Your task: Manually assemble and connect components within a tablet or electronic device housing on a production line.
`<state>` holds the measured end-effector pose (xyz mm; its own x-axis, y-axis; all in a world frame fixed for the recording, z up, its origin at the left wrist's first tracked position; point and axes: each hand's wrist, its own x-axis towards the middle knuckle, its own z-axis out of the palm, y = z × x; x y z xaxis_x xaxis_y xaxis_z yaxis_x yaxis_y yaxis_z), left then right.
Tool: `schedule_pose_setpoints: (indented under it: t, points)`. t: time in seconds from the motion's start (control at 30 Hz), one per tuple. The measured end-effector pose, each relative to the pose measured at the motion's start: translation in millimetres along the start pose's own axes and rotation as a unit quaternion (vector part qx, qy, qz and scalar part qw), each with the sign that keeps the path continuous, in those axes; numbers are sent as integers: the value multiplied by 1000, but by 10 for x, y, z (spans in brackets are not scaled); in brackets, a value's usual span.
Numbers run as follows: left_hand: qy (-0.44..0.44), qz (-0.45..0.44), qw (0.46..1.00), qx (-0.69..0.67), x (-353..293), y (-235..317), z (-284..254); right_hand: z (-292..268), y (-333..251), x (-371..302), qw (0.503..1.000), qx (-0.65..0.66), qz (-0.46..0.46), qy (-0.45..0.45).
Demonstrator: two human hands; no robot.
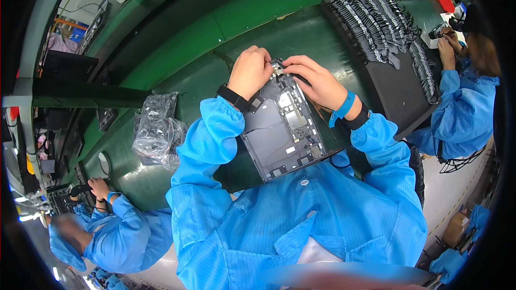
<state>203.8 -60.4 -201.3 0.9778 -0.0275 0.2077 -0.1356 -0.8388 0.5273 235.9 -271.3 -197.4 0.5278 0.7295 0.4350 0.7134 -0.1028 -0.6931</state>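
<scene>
An opened flat electronic device [269,129] lies tilted before my chest, its grey inner panel and circuit board [293,113] showing. At its far edge is a small cluster of metal and dark parts [277,70]. My left hand [250,72] is closed at the left of that cluster, fingers curled and their tips hidden. From the other side my right hand [320,85] reaches in with bent fingers brought together at the same spot. What either hand pinches is too small or covered to name. A black band circles my left wrist; blue and black bands circle my right.
Left on the green bench [209,80] lies a heap of clear plastic bags [156,129]. To the right, a black tray [395,94] carries rows of many small dark parts [376,21]. A co-worker in blue [462,107] sits at far right, another [126,231] at lower left.
</scene>
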Motion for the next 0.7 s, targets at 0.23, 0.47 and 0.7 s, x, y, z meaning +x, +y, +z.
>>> schedule_pose_setpoints:
  t: [0.23,0.47,0.7]
  points:
    - [-1,4,1000,-10,5,-23,-8,1,-3,14,1000,9,14,2]
    - [-7,-14,1000,-20,6,42,-27,3,8,10,1000,16,8,-9]
    - [-1,-11,1000,-13,-7,59,-24,30,27,-6,999,-23,-11,-23]
